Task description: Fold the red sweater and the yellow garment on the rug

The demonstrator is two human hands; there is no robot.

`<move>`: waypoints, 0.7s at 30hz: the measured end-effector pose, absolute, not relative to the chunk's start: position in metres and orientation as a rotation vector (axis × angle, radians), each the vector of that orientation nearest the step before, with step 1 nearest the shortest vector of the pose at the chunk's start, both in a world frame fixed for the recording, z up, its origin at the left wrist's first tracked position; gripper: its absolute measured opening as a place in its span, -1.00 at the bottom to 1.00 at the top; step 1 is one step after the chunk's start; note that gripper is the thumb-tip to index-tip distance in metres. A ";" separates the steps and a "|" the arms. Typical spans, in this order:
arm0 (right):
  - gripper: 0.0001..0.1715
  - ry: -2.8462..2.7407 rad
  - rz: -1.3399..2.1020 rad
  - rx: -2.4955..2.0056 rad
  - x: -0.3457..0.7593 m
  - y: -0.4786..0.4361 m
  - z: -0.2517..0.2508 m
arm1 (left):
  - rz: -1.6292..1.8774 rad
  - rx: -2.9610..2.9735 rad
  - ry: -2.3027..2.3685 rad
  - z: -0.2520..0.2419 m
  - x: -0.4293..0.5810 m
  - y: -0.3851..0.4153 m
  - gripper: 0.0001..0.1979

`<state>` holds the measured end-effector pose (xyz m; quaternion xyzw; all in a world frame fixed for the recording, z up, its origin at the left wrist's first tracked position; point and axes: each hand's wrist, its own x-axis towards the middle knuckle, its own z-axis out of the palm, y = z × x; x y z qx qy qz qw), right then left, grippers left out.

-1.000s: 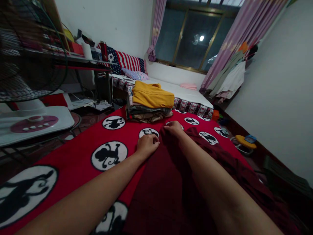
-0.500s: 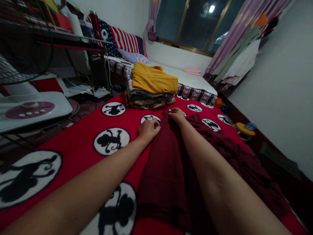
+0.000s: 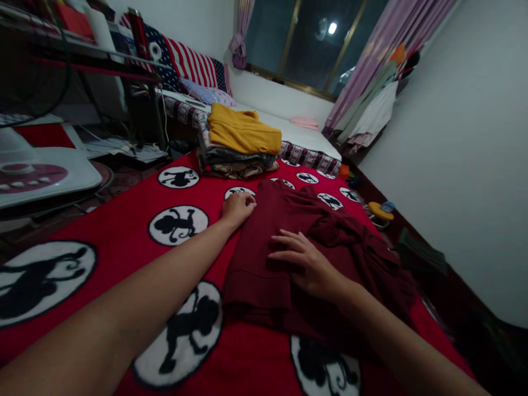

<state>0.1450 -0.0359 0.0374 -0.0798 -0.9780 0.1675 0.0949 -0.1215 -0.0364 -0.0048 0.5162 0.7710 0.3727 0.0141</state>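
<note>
A maroon garment lies partly folded on the red blanket, its left part smooth and its right part bunched. Whether it is a top or trousers I cannot tell. At its far left edge, my left hand is closed, fingertips pinched on the cloth's border. My right hand is open over the middle of the garment, palm down with fingers spread, near or touching the fabric. Beyond both hands stands a stack of folded clothes topped by a yellow garment.
A bed with pillows stands behind the stack, below a window. To the left are a cluttered desk and a white fan base. Clothes hang by the right wall, above a yellow stool.
My right hand has left the garment's far edge, moved back toward me and spread its fingers over the cloth. The left hand stays at the left edge. The view has shifted right.
</note>
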 end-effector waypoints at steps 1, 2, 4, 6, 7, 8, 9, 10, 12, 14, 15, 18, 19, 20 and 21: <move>-0.44 -2.868 0.499 -0.238 0.148 -0.042 0.037 | 1.155 1.617 2.400 -0.005 -0.122 -0.037 -0.82; -0.54 -2.824 0.510 -0.233 0.150 -0.046 0.036 | 1.137 1.628 2.401 -0.005 -0.122 -0.038 -0.82; -0.68 -2.698 0.558 -0.252 0.151 -0.051 0.035 | 1.016 1.665 2.425 0.000 -0.121 -0.040 -0.79; -0.72 -2.589 0.642 -0.334 0.153 -0.056 0.032 | 0.828 1.697 2.462 0.011 -0.119 -0.041 -0.78; -0.70 -2.570 0.691 -0.373 0.153 -0.059 0.030 | 0.738 1.709 2.476 0.018 -0.117 -0.040 -0.79; -0.64 -2.573 0.734 -0.401 0.154 -0.062 0.026 | 0.671 1.725 2.482 0.027 -0.113 -0.038 -0.81; -0.55 -2.588 0.769 -0.414 0.154 -0.065 0.023 | 0.631 1.746 2.481 0.036 -0.108 -0.036 -0.82; -0.45 -2.603 0.800 -0.410 0.153 -0.068 0.019 | 0.616 1.770 2.477 0.043 -0.101 -0.032 -0.80; -0.33 -2.578 0.866 -0.376 0.152 -0.071 0.014 | 0.633 1.895 2.410 0.051 -0.084 -0.026 -0.74; -0.35 -2.463 0.935 -0.394 0.153 -0.067 0.012 | 0.680 2.065 2.248 0.047 -0.066 -0.021 -0.63; -0.39 -2.390 0.953 -0.445 0.155 -0.061 0.013 | 0.680 2.127 2.171 0.040 -0.057 -0.020 -0.57; -0.57 -2.184 0.802 -0.741 0.172 -0.027 0.025 | 0.570 2.189 2.118 0.010 -0.042 -0.020 -0.42; -0.62 -2.141 0.677 -0.861 0.180 -0.011 0.030 | 0.524 2.188 2.146 0.000 -0.040 -0.020 -0.40; -0.66 -2.115 0.522 -0.980 0.189 0.005 0.036 | 0.495 2.195 2.169 -0.007 -0.040 -0.020 -0.39; -0.68 -2.103 0.346 -1.114 0.197 0.021 0.040 | 0.479 2.206 2.182 -0.012 -0.040 -0.020 -0.39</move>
